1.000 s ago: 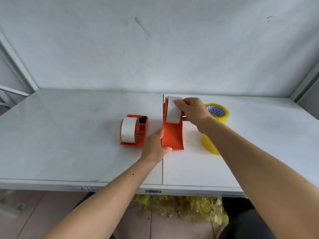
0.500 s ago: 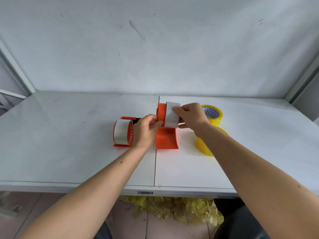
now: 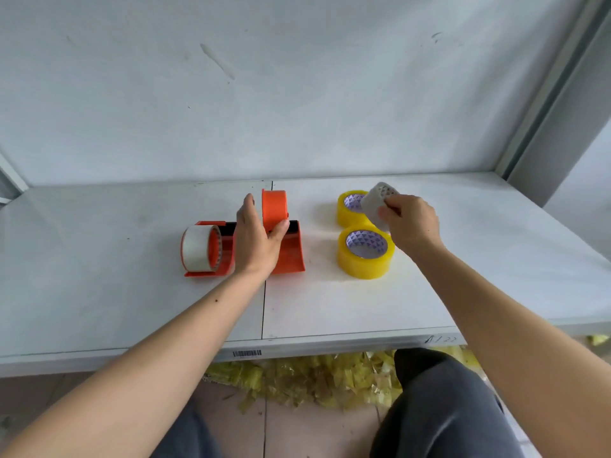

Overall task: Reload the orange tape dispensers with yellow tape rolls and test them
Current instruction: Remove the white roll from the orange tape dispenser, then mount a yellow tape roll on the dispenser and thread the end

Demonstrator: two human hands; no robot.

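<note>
Two orange tape dispensers stand mid-table. The right dispenser [image 3: 287, 249] has a bare orange hub [image 3: 273, 206], and my left hand [image 3: 259, 238] grips it around that hub. The left dispenser [image 3: 211, 251] still carries a white empty core [image 3: 195, 247]. My right hand [image 3: 408, 223] holds another white empty core [image 3: 377, 203] in the air, just above the far yellow tape roll [image 3: 348, 208]. The near yellow tape roll [image 3: 365, 254] lies flat on the table, touching the far one.
The white table [image 3: 132, 292] has a seam down its middle and a front edge with a barcode sticker [image 3: 247, 353]. A pile of crumpled yellow tape scraps [image 3: 314, 378] lies on the floor beneath. A white wall closes the back.
My right hand has pulled the white core off the right dispenser's hub and carried it right, over the yellow rolls. My left hand stays on that dispenser.
</note>
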